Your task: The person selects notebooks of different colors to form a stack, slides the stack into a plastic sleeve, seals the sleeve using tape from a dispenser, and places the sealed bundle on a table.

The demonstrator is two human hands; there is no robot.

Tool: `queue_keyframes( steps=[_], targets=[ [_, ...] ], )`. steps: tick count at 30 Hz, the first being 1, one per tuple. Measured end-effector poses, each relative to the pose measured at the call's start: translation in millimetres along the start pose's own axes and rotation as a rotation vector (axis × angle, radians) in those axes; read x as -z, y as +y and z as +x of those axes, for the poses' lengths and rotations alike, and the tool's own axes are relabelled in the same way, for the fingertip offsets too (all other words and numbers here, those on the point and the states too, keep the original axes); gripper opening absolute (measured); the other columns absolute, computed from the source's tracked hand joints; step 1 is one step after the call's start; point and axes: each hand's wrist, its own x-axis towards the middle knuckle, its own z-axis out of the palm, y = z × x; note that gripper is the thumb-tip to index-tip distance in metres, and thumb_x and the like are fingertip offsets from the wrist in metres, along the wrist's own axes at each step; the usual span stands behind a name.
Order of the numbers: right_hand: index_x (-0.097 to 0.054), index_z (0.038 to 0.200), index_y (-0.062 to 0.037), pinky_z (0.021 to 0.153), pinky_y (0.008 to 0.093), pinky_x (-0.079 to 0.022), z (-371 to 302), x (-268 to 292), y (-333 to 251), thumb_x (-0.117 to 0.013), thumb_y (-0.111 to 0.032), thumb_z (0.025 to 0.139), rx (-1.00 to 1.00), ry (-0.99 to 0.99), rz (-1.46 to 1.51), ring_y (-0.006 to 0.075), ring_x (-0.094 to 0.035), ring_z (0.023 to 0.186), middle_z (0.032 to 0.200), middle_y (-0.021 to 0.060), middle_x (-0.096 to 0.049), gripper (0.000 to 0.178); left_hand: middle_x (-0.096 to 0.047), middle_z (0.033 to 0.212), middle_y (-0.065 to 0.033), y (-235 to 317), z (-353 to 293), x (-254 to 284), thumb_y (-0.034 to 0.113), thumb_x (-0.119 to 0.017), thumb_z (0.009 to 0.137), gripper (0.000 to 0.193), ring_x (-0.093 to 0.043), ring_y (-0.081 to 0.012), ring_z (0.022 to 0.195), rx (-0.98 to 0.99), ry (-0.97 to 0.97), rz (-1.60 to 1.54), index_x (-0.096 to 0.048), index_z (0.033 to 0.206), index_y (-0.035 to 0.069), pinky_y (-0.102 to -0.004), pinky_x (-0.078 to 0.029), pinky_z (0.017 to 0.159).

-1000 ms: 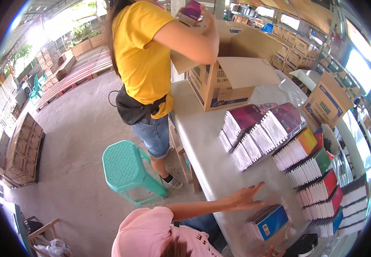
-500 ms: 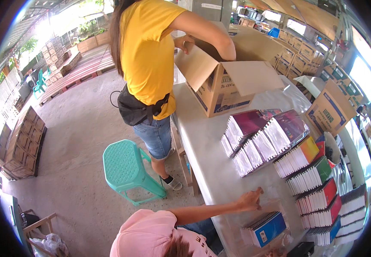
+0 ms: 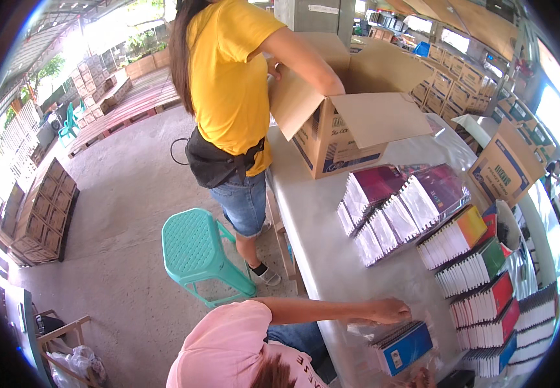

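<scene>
A stack of blue-covered spiral notebooks (image 3: 408, 349) lies on the table just in front of me, with clear plastic (image 3: 359, 331) around it. My left hand (image 3: 391, 312) reaches across from my pink sleeve to the stack's far edge. Its fingers are closed and appear to pinch the plastic. At the bottom edge of the picture, my right hand (image 3: 422, 378) shows only in part, beside the stack's near side. Its fingers look curled, but what they hold is hidden.
Bundles of maroon notebooks (image 3: 383, 226), and yellow (image 3: 456, 234), green (image 3: 471, 268) and red ones (image 3: 483, 301), line the table. A co-worker in yellow (image 3: 231, 84) reaches into an open carton (image 3: 344, 139). A green stool (image 3: 194, 249) stands left of the table (image 3: 296, 226).
My left hand has shifted slightly right and down, closer to the notebook stack, and its fingers have curled closed. The co-worker's arm remains in the carton. The view has turned slightly left.
</scene>
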Motion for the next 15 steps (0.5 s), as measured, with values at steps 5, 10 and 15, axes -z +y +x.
queue_keyframes(
  steps=[5, 10, 15],
  targets=[
    [-0.062, 0.107, -0.0025, 0.071, 0.0279, -0.049, 9.2, 4.3, -47.3, -0.061, -0.019, 0.092, -0.463, 0.069, 0.537, 0.0161, -0.058, 0.085, 0.099, 0.0060, -0.061, 0.022, -0.064, 0.100, -0.0195, 12.0, 4.0, -14.1, 0.025, -0.047, 0.095, 0.028, -0.061, -0.0392, 0.095, -0.079, 0.058, 0.117, -0.063, 0.102, 0.004, -0.0460, -0.048, 0.083],
    [-0.060, 0.100, -0.0046, 0.072, 0.0269, -0.045, 11.1, 4.3, -63.0, -0.058, -0.027, 0.095, -0.425, 0.027, 0.631, 0.0131, -0.053, 0.079, 0.086, 0.0023, -0.056, 0.023, -0.062, 0.098, -0.0213, 27.0, 2.9, -15.1, 0.022, -0.045, 0.095, 0.029, -0.058, -0.0376, 0.101, 0.035, 0.047, 0.416, -0.057, 0.111, 0.001, -0.0464, -0.045, 0.085],
    [-0.060, 0.100, -0.0056, 0.073, 0.0272, -0.043, 12.1, 0.6, -67.7, -0.057, -0.029, 0.096, -0.374, 0.019, 0.604, 0.0132, -0.052, 0.077, 0.083, 0.0016, -0.055, 0.024, -0.064, 0.094, -0.0201, 34.6, -8.6, -21.7, 0.019, -0.047, 0.093, 0.032, -0.062, -0.0343, 0.095, -0.057, 0.243, 0.586, -0.051, 0.118, -0.001, -0.0484, -0.047, 0.080]
  ],
)
